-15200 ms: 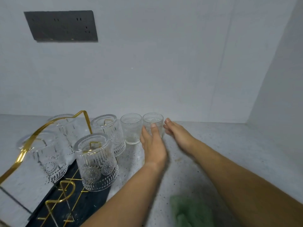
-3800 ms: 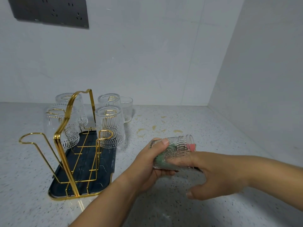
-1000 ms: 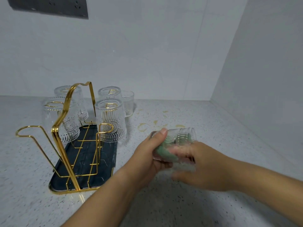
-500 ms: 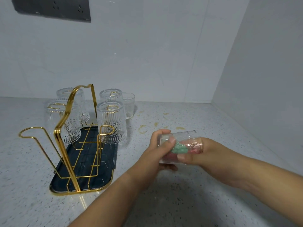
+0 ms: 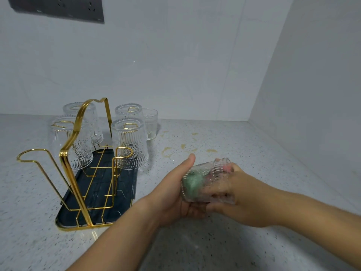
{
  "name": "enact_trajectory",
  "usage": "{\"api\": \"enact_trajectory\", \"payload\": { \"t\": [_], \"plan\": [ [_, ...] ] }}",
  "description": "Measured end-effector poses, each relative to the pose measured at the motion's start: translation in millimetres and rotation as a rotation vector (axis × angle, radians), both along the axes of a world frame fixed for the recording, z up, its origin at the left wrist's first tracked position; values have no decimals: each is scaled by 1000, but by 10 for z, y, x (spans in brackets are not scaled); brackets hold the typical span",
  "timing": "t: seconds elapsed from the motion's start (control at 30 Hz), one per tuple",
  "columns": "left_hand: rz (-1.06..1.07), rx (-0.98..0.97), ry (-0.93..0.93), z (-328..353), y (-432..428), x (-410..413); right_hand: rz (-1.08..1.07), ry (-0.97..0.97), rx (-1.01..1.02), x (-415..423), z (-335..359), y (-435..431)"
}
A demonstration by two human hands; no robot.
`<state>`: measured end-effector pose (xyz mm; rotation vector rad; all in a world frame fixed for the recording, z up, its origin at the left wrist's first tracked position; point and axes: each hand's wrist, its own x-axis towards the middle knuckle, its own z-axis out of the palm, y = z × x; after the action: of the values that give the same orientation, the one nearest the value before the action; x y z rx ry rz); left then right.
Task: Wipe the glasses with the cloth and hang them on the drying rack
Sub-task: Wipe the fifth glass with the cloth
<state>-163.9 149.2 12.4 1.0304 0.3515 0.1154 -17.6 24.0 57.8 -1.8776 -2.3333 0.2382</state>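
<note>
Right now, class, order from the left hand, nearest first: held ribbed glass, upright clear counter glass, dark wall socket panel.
1. Held ribbed glass: in the left hand.
2. Upright clear glass: by the wall.
3. Dark wall socket panel: top left.

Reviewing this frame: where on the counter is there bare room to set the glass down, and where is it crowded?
Bare counter lies between the right hand and the right wall, and left of the drying rack. Crowded: the rack's far end, where four hung glasses stand beside one upright glass. Its two near pegs are empty.
</note>
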Motion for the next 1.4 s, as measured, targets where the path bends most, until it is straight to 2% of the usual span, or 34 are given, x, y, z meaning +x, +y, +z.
{"api": "enact_trajectory", "payload": {
  "t": [0.07, 0.17, 0.23, 0.3, 0.33, 0.43, 0.47, 0.5, 0.6, 0.67, 0.77, 0.8, 0.97, 1.23, 1.3, 1.4],
  "plan": [
    [10, 34, -72, -38, -19, 34, -131, 323, -32, -2, -43, -7],
    [198, 152, -165, -98, -43, 74, -329, 929, -139, -2, 4, -12],
    [292, 244, -209, -130, -68, 77, -357, 1141, -182, -29, 73, 2],
    [355, 256, -225, -116, -92, 63, -350, 1102, -193, -82, 122, 19],
    [365, 204, -221, -91, -96, 63, -327, 970, -185, -112, 142, 16],
    [341, -20, -150, -55, -66, 74, -140, 228, -66, -142, 136, 25],
    [331, -71, -135, -50, -58, 71, -94, 84, -39, -155, 144, 38],
    [316, -101, -142, -52, -36, 71, -73, 57, -20, -164, 157, 65],
    [318, -119, -205, -39, 23, 63, -194, 331, 26, -132, 223, 104],
    [398, -136, -178, -38, 56, 58, -348, 547, 88, -77, 308, 74],
    [495, -96, -147, -63, 33, 70, -476, 942, 160, -28, 301, 13],
    [515, -70, -145, -66, 11, 85, -506, 1017, 168, -40, 279, -7],
    [635, -28, -158, -108, 7, 129, -554, 1004, 243, -103, 110, -54],
    [669, -18, -185, -80, 21, 108, -486, 1396, 197, -38, 17, 11],
    [676, -18, -177, -87, 26, 105, -440, 1381, 162, -24, 27, 35],
    [663, -2, -164, -88, 4, 117, -450, 1296, 224, -1, 29, 69]
  ]
}}
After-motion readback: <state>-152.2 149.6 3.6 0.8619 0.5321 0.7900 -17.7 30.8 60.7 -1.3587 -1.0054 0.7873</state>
